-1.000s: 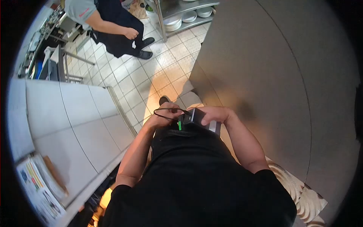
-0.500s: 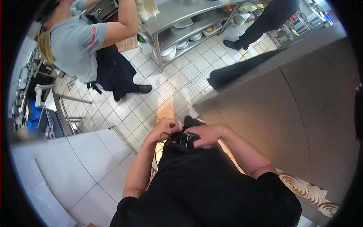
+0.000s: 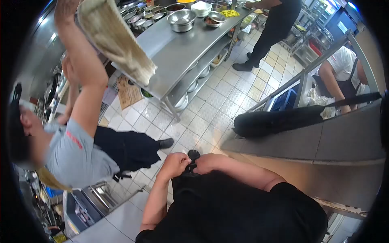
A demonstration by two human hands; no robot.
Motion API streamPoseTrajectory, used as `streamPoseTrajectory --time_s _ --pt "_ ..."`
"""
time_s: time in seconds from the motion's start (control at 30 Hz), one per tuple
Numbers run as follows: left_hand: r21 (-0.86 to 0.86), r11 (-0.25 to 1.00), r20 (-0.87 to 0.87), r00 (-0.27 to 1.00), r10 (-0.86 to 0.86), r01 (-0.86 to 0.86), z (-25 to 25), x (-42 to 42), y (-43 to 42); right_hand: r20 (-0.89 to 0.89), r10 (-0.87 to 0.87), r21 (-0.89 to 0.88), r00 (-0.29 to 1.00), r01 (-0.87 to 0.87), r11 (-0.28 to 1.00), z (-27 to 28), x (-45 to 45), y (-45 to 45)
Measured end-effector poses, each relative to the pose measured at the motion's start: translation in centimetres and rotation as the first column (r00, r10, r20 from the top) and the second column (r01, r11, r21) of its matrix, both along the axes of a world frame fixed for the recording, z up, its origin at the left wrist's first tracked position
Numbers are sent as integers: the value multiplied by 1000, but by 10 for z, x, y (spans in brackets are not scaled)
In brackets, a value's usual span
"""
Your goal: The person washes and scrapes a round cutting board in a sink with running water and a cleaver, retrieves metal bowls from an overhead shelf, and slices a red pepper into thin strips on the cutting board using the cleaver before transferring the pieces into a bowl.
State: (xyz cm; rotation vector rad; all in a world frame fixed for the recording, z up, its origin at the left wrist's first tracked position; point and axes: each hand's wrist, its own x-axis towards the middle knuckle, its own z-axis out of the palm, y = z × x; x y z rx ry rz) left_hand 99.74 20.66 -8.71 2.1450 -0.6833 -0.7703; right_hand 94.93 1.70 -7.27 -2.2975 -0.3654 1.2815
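Observation:
At waist height in front of my black shirt (image 3: 239,206), my left hand (image 3: 174,165) is closed, its thumb and fingertips pinched together. What lies in the pinch is too small to make out. My right hand (image 3: 206,163) is curled close beside it, fingers bent against a small dark object (image 3: 189,169) at my waist. That object is mostly covered by the hands and blends with the dark clothing. Below the hands a black shoe tip (image 3: 194,154) shows on the floor.
A person in a grey shirt (image 3: 83,158) stands close on the left, arm raised beside a hanging beige cloth (image 3: 117,44). Ahead is a steel table (image 3: 170,52) with a metal bowl (image 3: 181,19). On the right, a black bag (image 3: 279,121) lies on a grey counter (image 3: 279,148).
My view has tilted up and turned, showing more of the table and a person behind the counter. My hands stay together at my waist; the cord loop by my left hand no longer shows.

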Motion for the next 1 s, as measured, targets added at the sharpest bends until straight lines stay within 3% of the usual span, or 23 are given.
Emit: streamPoseTrajectory --time_s 0.1,0.17,0.3,0.37,0.57,0.63,0.67,0.7,0.77,0.83,0.9,0.97,1.0 --pt "-15 995 38 994 -101 102 0 32 -19 36 -66 40 997 64 997 -8 17 -22" --pt "-30 979 234 954 -189 202 0 57 -38 99 -142 71 985 135 988 -6 29 -41" --pt "-22 907 258 879 -400 420 7 107 -93 232 -283 183 931 244 952 -12 41 -62" --pt "4 872 246 845 -475 489 10 128 -119 241 -407 246 881 350 904 -19 48 -73" --pt "-81 736 244 730 -639 672 -17 192 -198 289 -506 134 813 489 862 -65 87 -128" --pt "-88 704 253 700 -668 705 -26 222 -229 154 -592 154 791 573 805 -57 115 -155" --pt "-96 698 254 695 -672 710 -29 238 -241 203 -609 254 767 559 789 -68 123 -169" --pt "-94 674 253 672 -696 733 -24 253 -254 264 -650 356 712 555 752 -60 130 -182" --pt "-140 666 129 680 -722 733 -12 282 -288 281 -702 310 654 630 712 -23 145 -201" --pt "-213 618 118 647 -753 757 -11 301 -318 299 -738 252 605 696 672 -10 149 -220" --pt "-287 547 -21 565 -825 787 -11 315 -349 286 -782 207 554 762 614 -5 147 -232" --pt "-291 515 -115 505 -855 806 -2 327 -377 351 -846 339 402 787 515 4 146 -244" --pt "-305 504 -116 494 -862 808 -4 334 -390 110 -965 421 237 869 261 32 157 -253"
